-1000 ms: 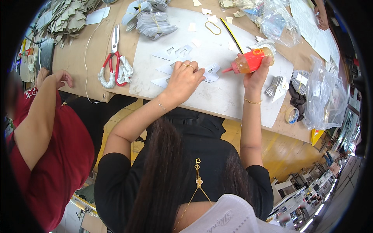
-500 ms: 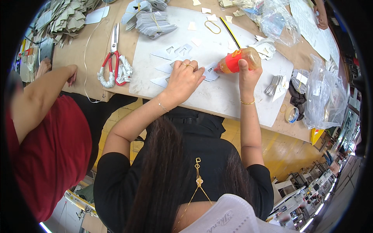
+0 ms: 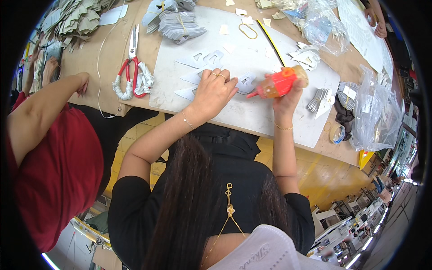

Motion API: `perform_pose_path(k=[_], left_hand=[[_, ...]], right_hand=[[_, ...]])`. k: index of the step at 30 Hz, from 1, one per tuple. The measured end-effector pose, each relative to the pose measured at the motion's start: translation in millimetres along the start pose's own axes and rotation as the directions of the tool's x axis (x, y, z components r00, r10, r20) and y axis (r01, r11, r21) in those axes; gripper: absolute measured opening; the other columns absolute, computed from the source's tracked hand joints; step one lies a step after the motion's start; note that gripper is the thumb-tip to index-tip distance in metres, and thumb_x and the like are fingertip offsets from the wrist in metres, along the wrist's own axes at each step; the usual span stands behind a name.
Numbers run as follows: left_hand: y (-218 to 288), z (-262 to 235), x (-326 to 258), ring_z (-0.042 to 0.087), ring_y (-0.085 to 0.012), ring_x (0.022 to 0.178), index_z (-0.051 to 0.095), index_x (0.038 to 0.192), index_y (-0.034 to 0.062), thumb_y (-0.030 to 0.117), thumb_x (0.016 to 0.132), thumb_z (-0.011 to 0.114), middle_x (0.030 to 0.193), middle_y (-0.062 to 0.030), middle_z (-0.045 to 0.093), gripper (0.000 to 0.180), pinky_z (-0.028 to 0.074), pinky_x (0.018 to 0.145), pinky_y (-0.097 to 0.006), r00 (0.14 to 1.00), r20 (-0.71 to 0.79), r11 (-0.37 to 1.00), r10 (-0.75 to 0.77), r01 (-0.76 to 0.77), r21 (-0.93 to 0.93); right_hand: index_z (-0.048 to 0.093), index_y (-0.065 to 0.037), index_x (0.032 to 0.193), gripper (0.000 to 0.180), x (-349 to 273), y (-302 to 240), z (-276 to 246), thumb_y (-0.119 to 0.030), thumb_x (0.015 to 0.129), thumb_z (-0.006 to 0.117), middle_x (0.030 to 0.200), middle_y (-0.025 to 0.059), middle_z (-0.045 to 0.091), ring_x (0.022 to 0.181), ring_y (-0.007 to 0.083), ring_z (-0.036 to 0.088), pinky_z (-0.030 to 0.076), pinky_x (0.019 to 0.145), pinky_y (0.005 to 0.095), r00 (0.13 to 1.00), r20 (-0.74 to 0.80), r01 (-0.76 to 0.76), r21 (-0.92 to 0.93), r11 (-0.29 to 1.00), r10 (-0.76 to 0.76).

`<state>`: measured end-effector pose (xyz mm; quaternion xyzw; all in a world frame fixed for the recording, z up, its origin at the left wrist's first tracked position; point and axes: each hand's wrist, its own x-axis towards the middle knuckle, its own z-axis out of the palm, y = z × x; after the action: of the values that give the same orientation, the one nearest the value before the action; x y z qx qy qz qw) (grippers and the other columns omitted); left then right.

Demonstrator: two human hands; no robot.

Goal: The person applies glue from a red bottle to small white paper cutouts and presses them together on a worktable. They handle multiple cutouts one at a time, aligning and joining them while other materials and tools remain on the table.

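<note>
My right hand (image 3: 288, 101) grips a squeeze bottle (image 3: 281, 83) with a red band and a red nozzle. The bottle is tilted, its nozzle pointing left, above the board and close to a small pale grey cut piece (image 3: 246, 83). My left hand (image 3: 213, 92) rests on the board with fingers bent and close together, fingertips beside that piece. What lies under its fingers is hidden. More pale grey cut pieces (image 3: 191, 77) with small cutouts lie in an overlapping row at the left hand's far and left sides.
Red-handled scissors (image 3: 132, 67) lie left on the table. Banded grey stacks (image 3: 180, 28) stand at the back; a yellow-black stick (image 3: 271, 42) lies on the white board (image 3: 171, 49). Plastic bags (image 3: 375, 112) and tape (image 3: 337, 133) are right. A red-clad person (image 3: 67, 162) sits left.
The right hand has drawn the bottle back, its nozzle away from the cut piece and toward me, with the bottle's base shifted slightly right. The left hand has stayed in place.
</note>
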<state>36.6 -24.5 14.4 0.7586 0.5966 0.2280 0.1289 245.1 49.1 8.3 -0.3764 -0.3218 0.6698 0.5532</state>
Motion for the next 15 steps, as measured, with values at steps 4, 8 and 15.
perform_pose_path(k=[4,8,15], left_hand=[[-0.1,0.1,0.2,0.053,-0.0192,0.086,0.073,0.104,0.0087,0.021,0.080,0.076,0.089,-0.0023,0.056,0.027,0.036,0.079,-0.035,1.000,-0.012,1.000,0.008,-0.007,0.013],[0.5,-0.2,0.4,0.053,-0.0193,0.086,0.073,0.103,0.0088,0.021,0.080,0.076,0.089,-0.0023,0.057,0.026,0.036,0.079,-0.035,1.000,-0.015,1.000,0.012,-0.012,0.027],[0.9,-0.8,0.9,0.053,-0.0192,0.085,0.073,0.102,0.0087,0.021,0.081,0.076,0.089,-0.0022,0.057,0.025,0.036,0.079,-0.035,1.000,-0.014,0.999,0.010,-0.009,0.031]], right_hand=[[0.049,0.006,0.116,0.081,-10.4,1.4,-0.6,-0.063,0.080,0.069,0.109,0.0145,0.059,0.094,0.0335,0.070,0.060,0.085,0.0458,0.966,-0.088,0.211,-0.273,0.939,-0.243],[0.049,0.007,0.117,0.080,-29.0,1.7,2.1,-0.059,0.079,0.073,0.107,0.0127,0.059,0.100,0.0361,0.069,0.059,0.087,0.0440,0.951,-0.003,0.284,-0.390,0.876,-0.310],[0.051,0.006,0.117,0.078,-38.7,8.3,4.4,-0.051,0.075,0.081,0.108,0.0123,0.059,0.102,0.0363,0.069,0.058,0.089,0.0430,0.938,0.050,0.332,-0.416,0.847,-0.343]])
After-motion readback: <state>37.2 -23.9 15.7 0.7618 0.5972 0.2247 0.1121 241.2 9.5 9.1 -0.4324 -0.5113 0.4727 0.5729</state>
